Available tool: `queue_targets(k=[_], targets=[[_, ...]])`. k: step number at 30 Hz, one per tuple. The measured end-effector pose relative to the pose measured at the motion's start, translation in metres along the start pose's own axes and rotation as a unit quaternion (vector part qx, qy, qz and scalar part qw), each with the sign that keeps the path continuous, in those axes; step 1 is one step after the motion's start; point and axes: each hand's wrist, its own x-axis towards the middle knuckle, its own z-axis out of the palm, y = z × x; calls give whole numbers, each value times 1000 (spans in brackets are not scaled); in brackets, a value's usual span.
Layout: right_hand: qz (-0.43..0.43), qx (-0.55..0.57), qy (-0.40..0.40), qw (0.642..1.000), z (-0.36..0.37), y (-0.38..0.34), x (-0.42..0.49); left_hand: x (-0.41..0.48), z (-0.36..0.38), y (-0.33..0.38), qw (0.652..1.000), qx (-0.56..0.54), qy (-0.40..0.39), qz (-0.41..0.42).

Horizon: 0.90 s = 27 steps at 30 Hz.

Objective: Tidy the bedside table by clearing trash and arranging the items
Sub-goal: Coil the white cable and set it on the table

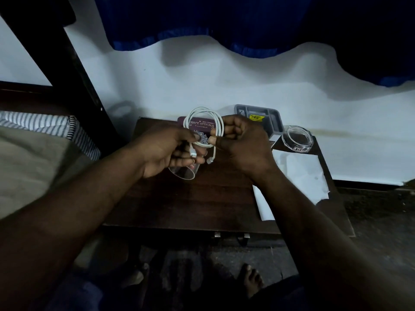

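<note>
A white wall [202,81] under a blue curtain [224,23] backs the scene, and a bed [33,158] with a striped sheet lies to the left. The dark wooden tabletop [190,198] stands against the wall, with bare wood across its front middle, up to the near edge. A white sheet of paper [298,173] covers much of its right side. At the back, a grey compartment tray [272,122] carries a yellow sticker [255,117] whose digits seem to read 789; its contents cannot be made out. Left of it lies a purple spectacle case [202,125] printed PRINCE OPTICALS. A clear glass dish [297,138] sits at the back right corner close to the edge, its small label too small to read. A clear plastic cup [183,172] lies on its side beneath the left hand [164,151], mouth toward the viewer. Above the case both hands hold a coiled white charging cable [203,111]. The left hand pinches the lower loop between thumb and curled fingers. The right hand [240,142] has its fingers curled round the coil's right side, and one plug end dangles below.
</note>
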Motion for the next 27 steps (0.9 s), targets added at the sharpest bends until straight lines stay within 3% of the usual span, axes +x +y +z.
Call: queue_targets(k=[5,9,18,21,24,27], targets=[[30,59,-7,998,-2,2,3,-3,-3,9,989,-146,-10,-18],[46,77,19,996,6,2,5,0,4,6,984,-180,-1,-14],[52,47,32,997,8,0,8,-4,-7,7,972,-166,-161,41],[58,95,23,994,9,-1,6,-5,-5,6,982,-107,-125,91],[97,207,-5,973,8,-5,4,-3,-5,6,990,-32,-36,131],[95,255,-58,960,5,-5,3,1,-8,5,991,-51,18,126]])
